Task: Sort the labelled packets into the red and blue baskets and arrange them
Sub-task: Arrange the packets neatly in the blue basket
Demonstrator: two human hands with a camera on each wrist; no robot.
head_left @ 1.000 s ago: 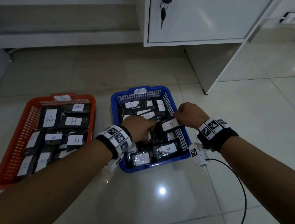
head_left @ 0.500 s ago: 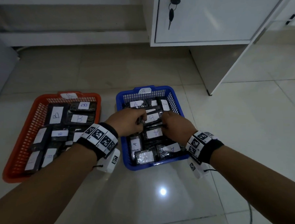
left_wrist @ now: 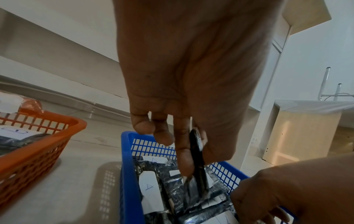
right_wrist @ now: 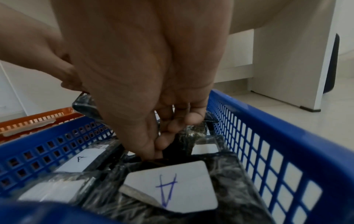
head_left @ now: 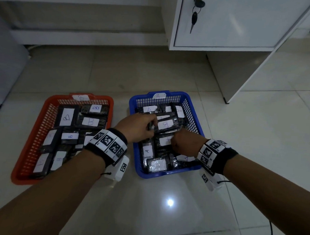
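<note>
A B packet (head_left: 165, 125) lies atop the A packets in the blue basket (head_left: 194, 103), pinched at its 9 o'clock end by the left hand (head_left: 137, 127). The right hand (head_left: 183, 145), at 5 o'clock from it, digs curled fingers (right_wrist: 162, 141) among the packets; its grip I cannot tell. The red basket (head_left: 34, 135) sits just beside at 9 o'clock on glossy floor tiles (head_left: 256, 148). A white cabinet (head_left: 234, 23) stands at 1 o'clock, with bare tile toward 3 and 6 o'clock.

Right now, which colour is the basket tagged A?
Blue basket, clearest in the head view.

Office: keyed white cabinet (head_left: 226, 22), tiled floor (head_left: 256, 139)
</note>
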